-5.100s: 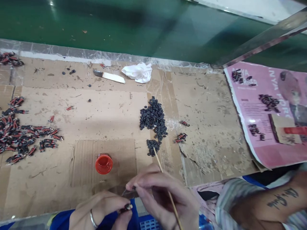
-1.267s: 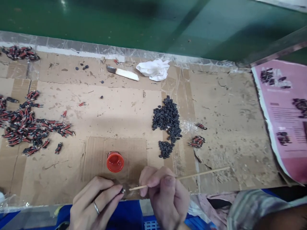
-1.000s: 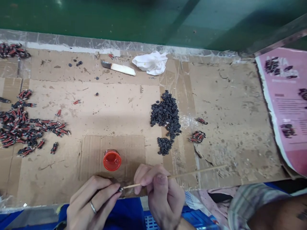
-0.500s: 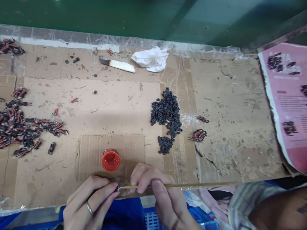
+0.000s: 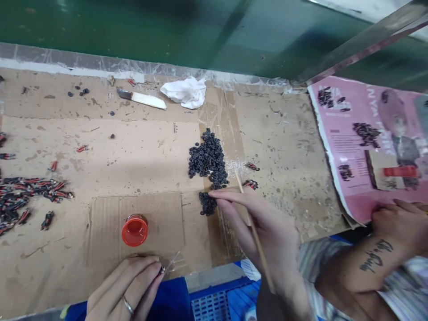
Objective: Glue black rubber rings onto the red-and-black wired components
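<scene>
Near the table's front edge, my left hand (image 5: 129,287) pinches a small dark part (image 5: 162,270) with a shiny tip; most of it is hidden by the fingers. My right hand (image 5: 267,232) has its thumb and index fingertips at the lower clump of small black discs (image 5: 207,207), while a thin wooden stick (image 5: 257,238) lies across that hand, held in it. Whether a disc is between those fingertips, I cannot tell. Just beyond my left hand, a small red cup (image 5: 134,230) stands on a cardboard square (image 5: 163,218).
Many red-and-black parts (image 5: 30,191) lie at left. A knife (image 5: 143,98) and a crumpled white cloth (image 5: 187,92) lie at the back. At right, another person's forearm (image 5: 364,263) rests by a pink sheet (image 5: 337,156) with dark parts and a red object (image 5: 400,171).
My right hand has moved away from my left, up and right to the black discs, taking the stick off the small part. The view has shifted right.
</scene>
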A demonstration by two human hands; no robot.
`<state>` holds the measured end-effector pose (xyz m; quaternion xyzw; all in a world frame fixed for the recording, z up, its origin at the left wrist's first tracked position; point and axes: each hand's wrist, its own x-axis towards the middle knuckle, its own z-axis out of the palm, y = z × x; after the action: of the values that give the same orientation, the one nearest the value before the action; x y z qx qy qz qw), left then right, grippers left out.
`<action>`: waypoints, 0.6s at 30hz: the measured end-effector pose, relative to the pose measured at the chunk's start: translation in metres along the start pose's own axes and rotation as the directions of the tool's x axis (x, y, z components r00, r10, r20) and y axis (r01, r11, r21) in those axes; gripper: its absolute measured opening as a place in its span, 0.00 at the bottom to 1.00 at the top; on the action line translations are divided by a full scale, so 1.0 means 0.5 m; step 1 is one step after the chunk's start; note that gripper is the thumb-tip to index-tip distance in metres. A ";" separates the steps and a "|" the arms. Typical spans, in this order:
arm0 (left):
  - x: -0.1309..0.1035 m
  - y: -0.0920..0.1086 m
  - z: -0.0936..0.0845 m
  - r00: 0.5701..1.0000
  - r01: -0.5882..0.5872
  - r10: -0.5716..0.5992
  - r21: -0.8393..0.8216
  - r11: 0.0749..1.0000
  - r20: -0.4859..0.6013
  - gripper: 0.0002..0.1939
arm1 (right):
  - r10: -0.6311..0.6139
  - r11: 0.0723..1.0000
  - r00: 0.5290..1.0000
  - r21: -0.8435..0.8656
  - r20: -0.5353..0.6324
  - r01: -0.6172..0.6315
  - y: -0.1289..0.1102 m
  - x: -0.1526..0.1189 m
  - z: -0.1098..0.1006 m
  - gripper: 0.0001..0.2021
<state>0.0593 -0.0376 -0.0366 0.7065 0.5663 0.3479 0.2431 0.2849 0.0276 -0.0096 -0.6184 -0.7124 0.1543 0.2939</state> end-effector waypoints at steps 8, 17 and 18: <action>0.036 0.017 0.002 0.999 -0.005 0.011 0.101 0.995 -0.050 0.10 | -0.083 0.956 0.983 -0.264 0.163 0.125 0.006 0.005 0.023 0.05; 0.047 0.018 -0.014 0.997 -0.060 0.064 0.069 0.996 -0.051 0.08 | -0.076 0.903 0.941 -0.378 0.330 0.205 -0.013 0.022 0.018 0.08; 0.044 0.019 -0.014 0.997 -0.038 0.041 0.048 0.998 -0.064 0.07 | -0.073 0.894 0.937 -0.394 0.343 0.214 -0.013 0.024 0.016 0.09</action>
<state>0.0625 -0.0190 -0.0203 0.7116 0.5677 0.3619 0.2010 0.2740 0.0392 -0.0093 -0.5792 -0.8109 0.0709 0.0436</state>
